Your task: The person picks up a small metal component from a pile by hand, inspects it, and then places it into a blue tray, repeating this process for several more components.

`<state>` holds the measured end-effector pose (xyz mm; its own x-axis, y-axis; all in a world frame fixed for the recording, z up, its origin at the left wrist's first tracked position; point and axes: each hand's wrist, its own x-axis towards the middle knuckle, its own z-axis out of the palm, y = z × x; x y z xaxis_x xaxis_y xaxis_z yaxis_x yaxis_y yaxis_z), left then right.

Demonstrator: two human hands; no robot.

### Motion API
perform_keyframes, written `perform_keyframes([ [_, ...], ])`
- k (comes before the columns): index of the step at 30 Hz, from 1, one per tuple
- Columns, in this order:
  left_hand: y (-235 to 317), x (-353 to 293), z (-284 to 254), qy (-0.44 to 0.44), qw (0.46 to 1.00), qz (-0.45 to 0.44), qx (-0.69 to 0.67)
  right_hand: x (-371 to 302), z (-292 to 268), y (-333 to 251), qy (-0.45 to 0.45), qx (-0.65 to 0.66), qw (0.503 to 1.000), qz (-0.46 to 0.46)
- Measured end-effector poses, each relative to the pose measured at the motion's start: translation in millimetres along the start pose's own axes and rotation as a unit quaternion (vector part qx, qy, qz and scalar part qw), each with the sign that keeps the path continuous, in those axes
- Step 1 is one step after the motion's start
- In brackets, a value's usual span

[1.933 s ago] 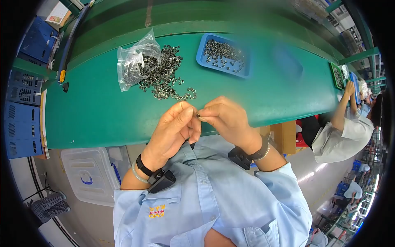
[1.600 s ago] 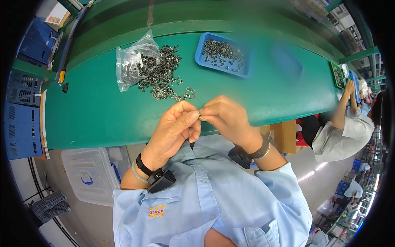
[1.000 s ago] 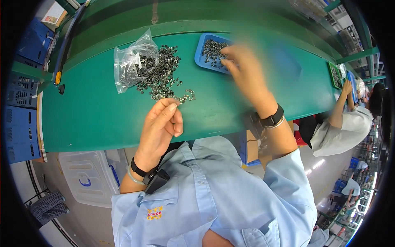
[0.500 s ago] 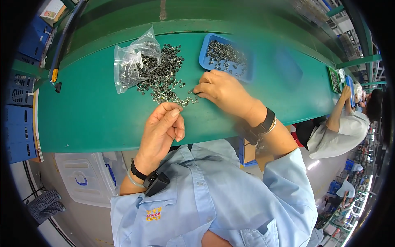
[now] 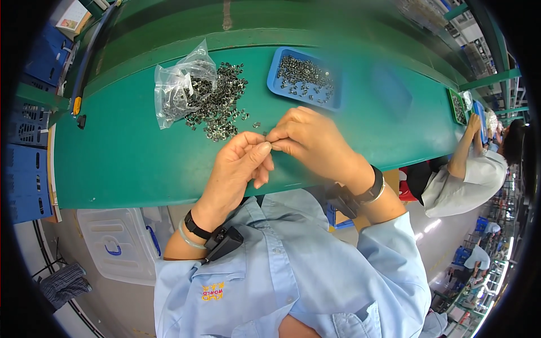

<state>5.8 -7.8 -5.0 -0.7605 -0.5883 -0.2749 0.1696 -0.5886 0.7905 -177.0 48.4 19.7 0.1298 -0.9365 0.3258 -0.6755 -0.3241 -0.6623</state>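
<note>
Over the near part of the green table, my left hand (image 5: 243,161) and my right hand (image 5: 304,138) meet fingertip to fingertip. Both are closed in a pinch, and whatever lies between the fingertips is too small and hidden to name. Just beyond my left hand spreads a heap of small dark metal clips (image 5: 222,101). Part of it spills from a clear plastic bag (image 5: 169,93). One loose small piece (image 5: 257,124) lies close to my fingertips. Past my right hand, a blue tray (image 5: 274,84) holds many similar small shiny pieces.
Below the left table edge stands a lidded clear plastic box (image 5: 115,242). Blue crates (image 5: 25,174) are stacked at the far left. A co-worker (image 5: 465,180) in a pale top works at the right end of the table (image 5: 135,169), near a green tray (image 5: 457,107).
My left hand has moved right and a little up, and my fingertips now meet. Several loose pieces at the near end of the heap are gone from sight. The view has shifted slightly.
</note>
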Motion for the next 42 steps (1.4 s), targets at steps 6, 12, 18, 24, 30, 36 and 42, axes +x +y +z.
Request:
perform_keyframes([
  [6, -6, -2, -5, -0.049, 0.995, -0.015, -0.091, -9, 7, -12, 0.058, -0.009, 0.998, -0.008],
  [12, -8, -9, -3, -0.048, 0.996, 0.005, -0.072, -16, 20, -17, 0.123, -0.034, 0.992, -0.024],
  [18, -4, -15, 4, -0.012, 0.999, 0.011, -0.045, -18, 23, -18, 0.150, -0.038, 0.987, -0.044],
  [24, 0, -18, 7, -0.009, 0.999, 0.007, -0.048, -20, 25, -18, 0.146, -0.045, 0.987, -0.053],
  [30, -6, -14, 2, -0.019, 0.997, -0.006, -0.071, -24, 27, -18, 0.157, -0.034, 0.986, -0.053],
  [36, -17, -10, 2, -0.081, 0.987, 0.016, -0.135, -30, 30, -23, 0.175, 0.017, 0.984, -0.023],
  [42, -17, -9, 7, -0.036, 0.994, 0.002, -0.104, -35, 31, -17, 0.164, 0.019, 0.986, 0.008],
])
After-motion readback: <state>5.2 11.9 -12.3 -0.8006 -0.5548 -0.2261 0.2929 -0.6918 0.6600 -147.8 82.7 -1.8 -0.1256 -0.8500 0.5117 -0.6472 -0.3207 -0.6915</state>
